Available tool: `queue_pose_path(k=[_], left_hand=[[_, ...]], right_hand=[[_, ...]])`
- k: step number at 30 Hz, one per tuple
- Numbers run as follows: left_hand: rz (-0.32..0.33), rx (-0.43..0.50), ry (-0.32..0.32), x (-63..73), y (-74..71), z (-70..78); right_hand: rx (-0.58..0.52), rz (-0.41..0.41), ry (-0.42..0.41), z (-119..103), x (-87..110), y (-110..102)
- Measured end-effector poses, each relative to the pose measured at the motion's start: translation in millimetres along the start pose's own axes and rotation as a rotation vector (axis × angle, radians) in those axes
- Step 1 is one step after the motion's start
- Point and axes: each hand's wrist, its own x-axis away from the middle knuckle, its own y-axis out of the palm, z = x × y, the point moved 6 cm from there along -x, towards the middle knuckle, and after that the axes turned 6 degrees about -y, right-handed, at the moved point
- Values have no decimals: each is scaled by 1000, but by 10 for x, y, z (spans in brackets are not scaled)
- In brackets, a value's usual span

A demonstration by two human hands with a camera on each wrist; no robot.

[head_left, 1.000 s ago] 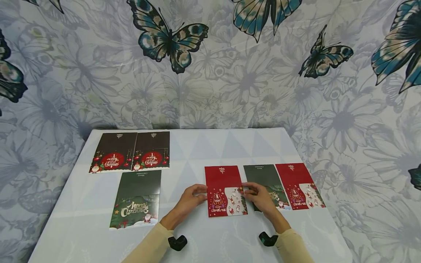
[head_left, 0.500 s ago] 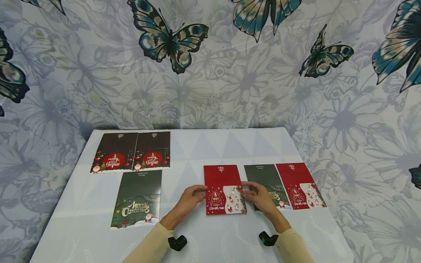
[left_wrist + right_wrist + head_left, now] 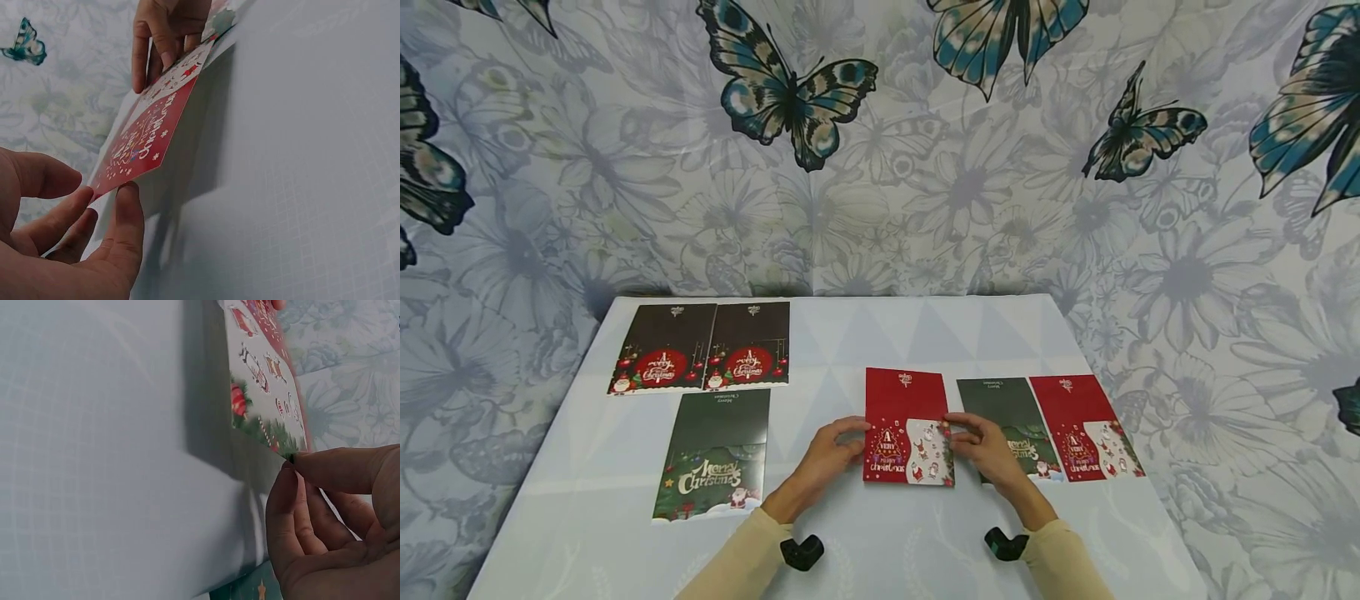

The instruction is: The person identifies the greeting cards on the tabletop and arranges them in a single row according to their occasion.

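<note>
A red Christmas card (image 3: 904, 429) with white panel and lettering is held up between both hands. My left hand (image 3: 827, 457) pinches its left edge with the fingertips, seen close up at the card's red corner (image 3: 144, 144) in the left wrist view. On the opposite edge, my right hand (image 3: 988, 454) pinches it between thumb and fingers, beside the printed pine sprigs (image 3: 269, 431) in the right wrist view. A gap and a shadow beneath show the card off the table, somewhat tilted. Partly behind the right hand lies a green Christmas card (image 3: 996, 404).
Another red card (image 3: 1078, 425) lies at the far right of the white table (image 3: 880, 542). To the left rest a green Merry Christmas card (image 3: 711, 458) and two dark cards (image 3: 658, 346) side by side at the back. A butterfly-print backdrop (image 3: 880, 192) stands behind the table.
The held red card has moved slightly left and up in the head view, both hands going with it. The cards on the table stay where they were.
</note>
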Motion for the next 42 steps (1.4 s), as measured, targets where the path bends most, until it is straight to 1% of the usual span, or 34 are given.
queue_pose_path(k=[5, 8, 12, 15, 19, 22, 25, 29, 33, 36, 42], left_hand=[[28, 2, 9, 7, -21, 11], [36, 14, 10, 9, -27, 18], [44, 22, 35, 8, -38, 38], [43, 28, 43, -1, -46, 38], [42, 29, 42, -25, -64, 28], [55, 17, 60, -42, -84, 29], [71, 13, 77, -49, -106, 31], [85, 18, 72, -44, -126, 30], [92, 14, 65, -50, -142, 37], [76, 2, 64, -59, -148, 39], [45, -30, 27, -42, -168, 22]], right_hand=[[-6, -28, -3, -31, -28, 55], [-10, -29, -3, -55, -49, 79], [-7, -38, -13, -83, -86, 119], [-10, -41, -6, -90, -107, 144], [-44, -41, 5, -108, -131, 172], [-66, -43, -2, -133, -154, 198], [-50, -32, -1, -143, -188, 220], [-33, -23, 3, -149, -228, 235], [-45, -32, 4, -174, -242, 246], [-52, -30, 3, -188, -246, 245], [-48, -8, -21, -208, -293, 253]])
